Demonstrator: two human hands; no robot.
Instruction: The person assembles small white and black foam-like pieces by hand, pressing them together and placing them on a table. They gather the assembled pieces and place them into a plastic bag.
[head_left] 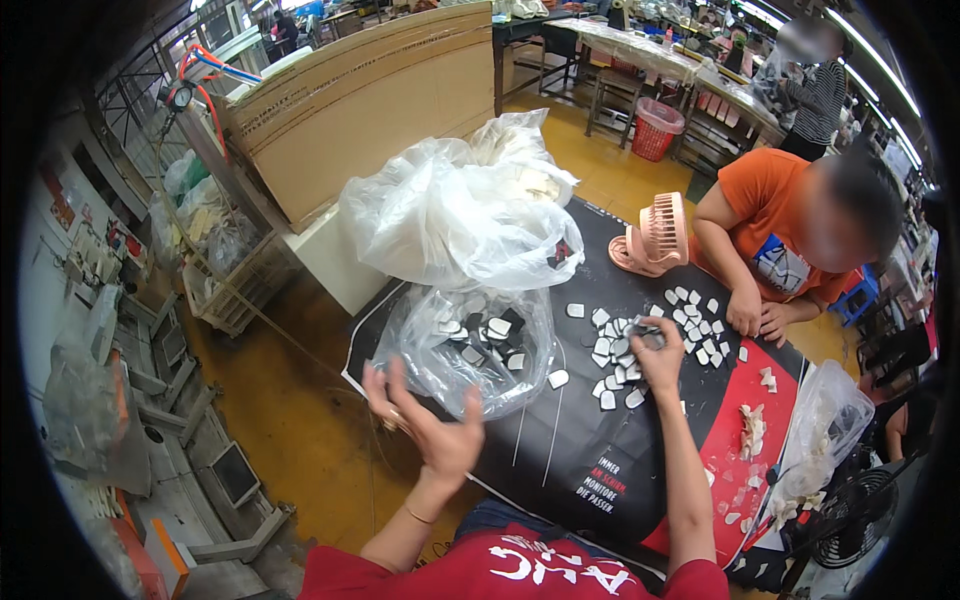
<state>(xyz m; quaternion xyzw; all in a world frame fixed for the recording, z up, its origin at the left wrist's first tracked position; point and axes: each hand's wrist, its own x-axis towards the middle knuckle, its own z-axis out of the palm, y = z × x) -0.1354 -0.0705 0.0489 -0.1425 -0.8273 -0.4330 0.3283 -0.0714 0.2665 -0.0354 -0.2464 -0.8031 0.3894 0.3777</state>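
My left hand [432, 432] is open, palm up with fingers spread, at the near edge of a clear plastic bag [400, 350]. Inside the bag lie several small rounded pieces [473, 353], some white-faced, some dark. My right hand [663, 360] is curled over a loose pile on the table, its fingers closed around a few small grey-and-white pieces [640, 328]. Flat white tab-like pieces [608, 400] with one rounded end are spread beneath and around it. A single white piece [558, 379] lies apart, between the bag and the pile.
A black-and-red mat [560, 450] covers the table. Behind the open bag sits a large filled plastic bag [440, 210], with a pink fan [655, 240] to its right. A co-worker in an orange shirt [765, 200] rests both hands by the pieces. Cardboard [370, 100] stands far left.
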